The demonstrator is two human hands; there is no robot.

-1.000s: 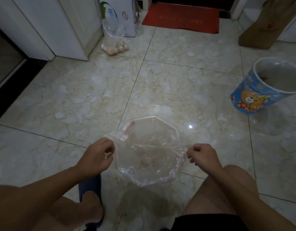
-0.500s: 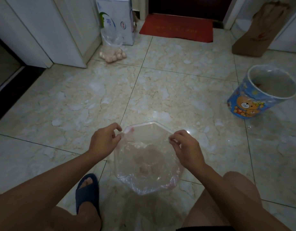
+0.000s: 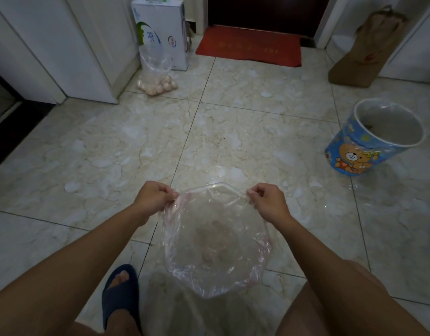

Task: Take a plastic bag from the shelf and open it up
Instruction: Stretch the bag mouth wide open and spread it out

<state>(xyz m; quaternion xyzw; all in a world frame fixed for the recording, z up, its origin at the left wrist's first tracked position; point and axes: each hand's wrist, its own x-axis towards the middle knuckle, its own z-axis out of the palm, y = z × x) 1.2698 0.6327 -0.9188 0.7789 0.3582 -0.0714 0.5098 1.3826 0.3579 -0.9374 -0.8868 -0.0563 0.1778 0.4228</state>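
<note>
Step in hand: opening up, looks close to done. Plastic bag [image 3: 216, 241] off the shelf already, held in the air above the floor [image 3: 112, 166], between the knees, mouth facing up and spread into a wide faceted ring. No shelf in view.

Left hand [image 3: 153, 198]: grip clenched on the left side of the bag rim, film bunched under the fingers. Right hand [image 3: 268, 201]: grip pinched on the right side of the rim, knuckles up. Rim stretched between the two, far edge arched away from the body, body of the bag sagging below toward the blue slipper [image 3: 120, 292].

Next move, as a judgement: either pull the hands a bit further apart to take out the remaining slack, or carry the open mouth to whatever it lines. Cartoon bin [image 3: 369, 151] stands well apart to the right and already shows film around its rim, so no clear target. Thin film, so even tension on both sides needed or the rim slips out or tears.

Versus half a second back: hands further from the body and wider apart, both now closed into fists on the rim instead of fingertip pinches. Mouth wider, bag lifted and more fully inflated. Camera tilted up a little, more of the red mat [image 3: 249, 44] and white box [image 3: 160, 32] in frame.
</note>
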